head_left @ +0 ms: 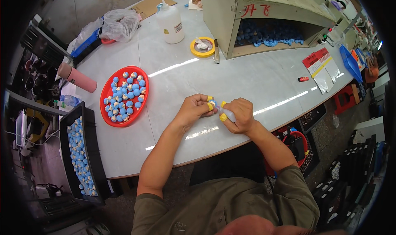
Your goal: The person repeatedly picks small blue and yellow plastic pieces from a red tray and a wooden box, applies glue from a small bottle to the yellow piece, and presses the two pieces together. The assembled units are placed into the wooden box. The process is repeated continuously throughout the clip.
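Note:
Over the front middle of the table, my left hand (194,109) pinches a small blue and white piece (213,102) between thumb and finger. Close beside it, my right hand (242,114) is wrapped round a small translucent squeeze bottle (228,115), its narrow end pointing at the blue piece. Yellow tape covers fingertips on both hands. Whether the bottle's tip touches the piece is too small to tell. To the left of my left hand lies a red round tray (145,95) with many blue balls (130,103) that carry cream-coloured bits.
A black bin (88,127) with more blue balls stands at the table's left edge, near a pink flask (78,78). Farther back are a white squeeze bottle (170,24), a yellow tape roll (210,52) and a metal box (222,12) holding blue pieces. A red-and-white leaflet (319,66) lies right.

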The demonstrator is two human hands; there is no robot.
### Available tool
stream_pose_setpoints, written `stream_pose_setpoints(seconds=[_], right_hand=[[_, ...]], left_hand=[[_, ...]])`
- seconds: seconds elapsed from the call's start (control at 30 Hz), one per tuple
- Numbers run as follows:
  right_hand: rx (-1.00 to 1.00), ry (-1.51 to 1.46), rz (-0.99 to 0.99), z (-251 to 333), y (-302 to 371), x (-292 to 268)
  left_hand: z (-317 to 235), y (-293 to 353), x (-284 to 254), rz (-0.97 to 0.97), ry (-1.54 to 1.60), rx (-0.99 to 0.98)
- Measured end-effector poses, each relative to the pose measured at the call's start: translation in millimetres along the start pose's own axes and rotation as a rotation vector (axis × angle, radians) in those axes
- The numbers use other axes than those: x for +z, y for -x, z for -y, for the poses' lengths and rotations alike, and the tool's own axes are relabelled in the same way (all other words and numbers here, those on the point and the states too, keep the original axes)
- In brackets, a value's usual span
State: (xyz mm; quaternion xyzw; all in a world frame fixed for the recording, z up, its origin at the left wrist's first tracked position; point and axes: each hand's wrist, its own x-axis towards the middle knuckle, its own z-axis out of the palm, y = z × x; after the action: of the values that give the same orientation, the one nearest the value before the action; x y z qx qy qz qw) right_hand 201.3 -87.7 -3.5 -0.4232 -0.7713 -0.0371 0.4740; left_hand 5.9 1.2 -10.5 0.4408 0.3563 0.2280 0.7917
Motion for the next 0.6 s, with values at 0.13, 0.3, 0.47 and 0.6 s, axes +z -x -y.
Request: stream_pose_setpoints(seconds=[0.13,0.3,0.47,0.6], right_hand=[[0.008,0.011,-0.009,-1.4,2.1,0.9],[0.020,-0.004,-0.021,-5.6,4.1,2.0],[0.018,-0.008,-0.022,-4.8,2.4,1.8],[0.021,0.001,-0.030,-3.8,2.2,1.6]], left_hand=[[0.7,-0.1,-0.2,0.005,-0.006,0.000],[-0.1,0.2,2.4,0.023,-0.027,-0.011],[-2.3,1.9,3.7,0.028,-0.028,-0.011],[-1.6,1.4,3.2,0.024,-0.035,-0.010]])
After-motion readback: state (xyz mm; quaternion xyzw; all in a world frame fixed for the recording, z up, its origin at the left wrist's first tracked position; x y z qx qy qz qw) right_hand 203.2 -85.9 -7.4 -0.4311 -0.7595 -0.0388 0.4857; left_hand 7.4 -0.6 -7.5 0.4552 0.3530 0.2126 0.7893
